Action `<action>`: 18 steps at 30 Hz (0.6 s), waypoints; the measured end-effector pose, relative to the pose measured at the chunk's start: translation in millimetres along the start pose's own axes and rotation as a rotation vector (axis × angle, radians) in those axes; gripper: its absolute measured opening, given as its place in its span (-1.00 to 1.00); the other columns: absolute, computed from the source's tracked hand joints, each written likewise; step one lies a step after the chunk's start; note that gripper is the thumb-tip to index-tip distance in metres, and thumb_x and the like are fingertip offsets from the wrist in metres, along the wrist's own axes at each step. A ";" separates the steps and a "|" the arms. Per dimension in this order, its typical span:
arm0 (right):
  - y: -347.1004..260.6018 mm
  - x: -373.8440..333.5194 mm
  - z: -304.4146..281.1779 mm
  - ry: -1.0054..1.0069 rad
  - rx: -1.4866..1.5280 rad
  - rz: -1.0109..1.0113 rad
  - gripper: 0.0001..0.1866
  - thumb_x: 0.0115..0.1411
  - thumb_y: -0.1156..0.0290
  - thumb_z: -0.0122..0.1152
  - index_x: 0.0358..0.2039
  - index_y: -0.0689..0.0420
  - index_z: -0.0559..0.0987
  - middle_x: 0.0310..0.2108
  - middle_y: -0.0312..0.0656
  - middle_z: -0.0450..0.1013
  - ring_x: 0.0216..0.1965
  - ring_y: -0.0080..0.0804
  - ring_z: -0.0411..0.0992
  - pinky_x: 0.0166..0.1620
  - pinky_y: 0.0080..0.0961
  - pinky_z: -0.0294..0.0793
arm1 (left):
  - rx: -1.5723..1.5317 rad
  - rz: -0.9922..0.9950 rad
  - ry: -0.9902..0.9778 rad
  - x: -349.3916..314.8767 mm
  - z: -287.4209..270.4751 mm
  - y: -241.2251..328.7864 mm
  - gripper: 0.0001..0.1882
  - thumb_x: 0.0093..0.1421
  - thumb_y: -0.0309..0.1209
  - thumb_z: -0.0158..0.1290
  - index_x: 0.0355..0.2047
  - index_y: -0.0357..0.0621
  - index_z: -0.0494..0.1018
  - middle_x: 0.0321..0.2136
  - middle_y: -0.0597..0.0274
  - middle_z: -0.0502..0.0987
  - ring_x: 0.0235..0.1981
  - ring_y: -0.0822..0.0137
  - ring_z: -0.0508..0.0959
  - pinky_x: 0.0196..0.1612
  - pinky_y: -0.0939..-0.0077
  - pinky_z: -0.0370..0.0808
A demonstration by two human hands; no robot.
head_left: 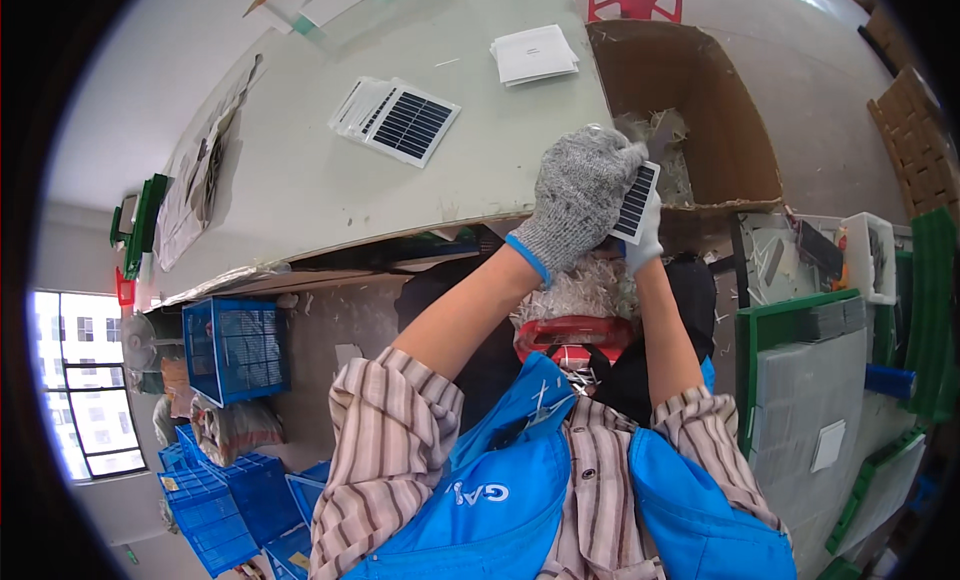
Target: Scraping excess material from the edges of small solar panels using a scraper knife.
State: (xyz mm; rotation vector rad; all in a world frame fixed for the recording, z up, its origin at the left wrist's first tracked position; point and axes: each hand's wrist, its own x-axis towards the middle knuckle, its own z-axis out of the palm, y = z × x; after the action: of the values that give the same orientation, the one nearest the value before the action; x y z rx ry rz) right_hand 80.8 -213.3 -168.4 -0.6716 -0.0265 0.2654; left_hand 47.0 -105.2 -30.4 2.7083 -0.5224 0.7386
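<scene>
A small rectangular solar panel with dark cells and a white frame (pixel 636 202) is held upright between both gloved hands, in front of the worktop's near edge. The left hand (pixel 580 195), in a grey knitted glove, is closed over it, so most of the panel is hidden. Of the right hand (pixel 648 242), in a white glove, only a part is seen behind the panel; its fingers are pressed to the panel's lower edge. On the pale worktop (pixel 300 180) a stack of similar panels (pixel 397 120) is laid, well apart. Beside it an open brown cardboard box (pixel 690 110) of shredded scraps is seen.
</scene>
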 end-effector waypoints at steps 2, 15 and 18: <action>-5.5 -29.9 1.8 -0.061 -0.441 -0.162 -0.78 0.14 0.52 0.16 -0.17 0.26 0.51 -0.32 -0.29 0.52 -0.35 -0.60 0.48 -0.22 -0.60 0.50 | -0.025 -0.023 -0.012 -5.1 -9.7 -4.1 -0.71 0.01 -0.36 0.10 -0.23 -0.12 0.49 -0.32 0.08 0.50 -0.24 0.08 0.49 -0.18 0.17 0.43; -0.8 -83.8 2.7 -0.314 -0.654 -0.141 -0.94 -0.02 0.52 0.21 -0.49 0.22 0.58 -0.54 -0.29 0.51 -0.54 -0.59 0.45 -0.43 -0.58 0.45 | 0.095 -0.099 0.217 -12.8 18.1 7.6 -0.80 -0.03 -0.44 0.01 -0.33 -0.11 0.44 -0.39 0.06 0.43 -0.25 0.03 0.44 -0.18 0.11 0.37; 2.7 -132.5 30.3 -0.346 -0.935 -0.099 -0.92 -0.03 0.50 0.25 -0.51 0.22 0.56 -0.58 -0.27 0.50 -0.55 -0.58 0.45 -0.43 -0.57 0.46 | 0.159 -0.123 0.238 -17.0 16.7 8.3 -0.79 -0.01 -0.44 0.01 -0.30 -0.10 0.45 -0.38 0.07 0.43 -0.25 0.03 0.44 -0.17 0.11 0.37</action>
State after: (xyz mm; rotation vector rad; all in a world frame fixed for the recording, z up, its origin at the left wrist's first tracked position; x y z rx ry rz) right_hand -51.2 -226.1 -138.3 -1.5399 -0.5400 0.2652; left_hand 37.1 -114.1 -51.9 2.7122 -0.2490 1.0903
